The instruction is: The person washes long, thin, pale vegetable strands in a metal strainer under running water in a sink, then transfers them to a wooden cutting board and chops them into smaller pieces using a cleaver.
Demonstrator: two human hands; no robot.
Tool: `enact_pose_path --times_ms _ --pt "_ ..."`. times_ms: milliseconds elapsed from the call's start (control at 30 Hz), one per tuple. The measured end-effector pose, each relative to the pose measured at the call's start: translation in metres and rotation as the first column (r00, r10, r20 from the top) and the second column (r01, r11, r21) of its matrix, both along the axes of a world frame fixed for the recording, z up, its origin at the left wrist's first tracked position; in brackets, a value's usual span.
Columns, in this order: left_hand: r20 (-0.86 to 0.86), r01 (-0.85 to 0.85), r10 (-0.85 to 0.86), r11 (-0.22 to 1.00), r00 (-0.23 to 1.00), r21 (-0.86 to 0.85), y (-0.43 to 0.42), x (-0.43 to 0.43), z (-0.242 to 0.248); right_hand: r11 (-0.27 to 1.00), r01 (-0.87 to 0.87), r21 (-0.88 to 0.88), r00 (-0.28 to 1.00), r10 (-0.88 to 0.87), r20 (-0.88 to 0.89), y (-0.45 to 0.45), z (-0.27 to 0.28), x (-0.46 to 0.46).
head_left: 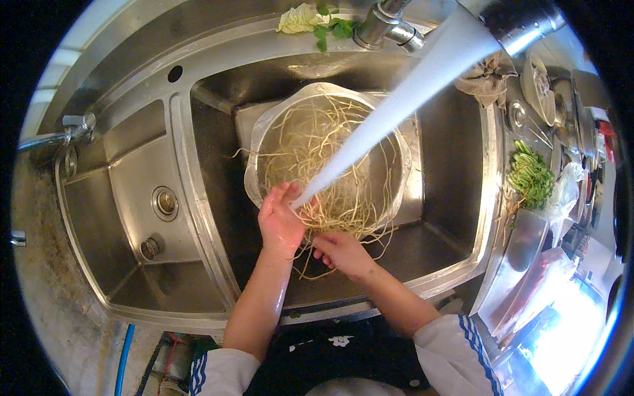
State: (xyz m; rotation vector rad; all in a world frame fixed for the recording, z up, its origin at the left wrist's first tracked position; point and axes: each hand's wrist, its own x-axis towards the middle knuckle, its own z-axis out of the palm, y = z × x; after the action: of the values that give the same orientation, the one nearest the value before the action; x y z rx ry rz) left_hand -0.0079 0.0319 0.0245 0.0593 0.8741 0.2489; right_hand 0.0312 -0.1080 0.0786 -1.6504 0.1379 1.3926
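Note:
Long, thin, pale yellow roots (342, 198) lie tangled in a round metal basin (253, 173) of water, some strands hanging over its rim. My left hand (283, 218) is at the basin's lower left edge, palm turned up, its fingers against the roots. A jet of water (391, 114) strikes by those fingers and partly hides them, so its grip is unclear. At the near rim, my right hand (342, 251) has its fingers curled on a bunch of the root strands. The basin stands inside the larger bay of a stainless steel sink (446, 188).
A sprayer nozzle (525, 24) overhangs the upper right. Behind the basin are a faucet (379, 27) and a cabbage leaf (299, 19). On the left is a smaller sink bay (136, 198). Leafy greens (532, 178), a brown cloth (488, 81) and a bowl (537, 91) sit at right.

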Motion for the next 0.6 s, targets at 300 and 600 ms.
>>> enact_pose_path --times_ms 300,600 --pt "0.068 -0.042 0.043 0.999 0.997 -0.025 -0.003 -0.001 -0.006 0.854 0.519 -0.035 0.819 -0.509 -0.264 0.019 -0.025 -0.009" --pt "-0.128 -0.015 0.017 1.000 0.992 0.013 0.005 0.003 -0.008 0.932 0.359 0.053 0.898 -0.329 -0.291 0.000 -0.022 -0.012"
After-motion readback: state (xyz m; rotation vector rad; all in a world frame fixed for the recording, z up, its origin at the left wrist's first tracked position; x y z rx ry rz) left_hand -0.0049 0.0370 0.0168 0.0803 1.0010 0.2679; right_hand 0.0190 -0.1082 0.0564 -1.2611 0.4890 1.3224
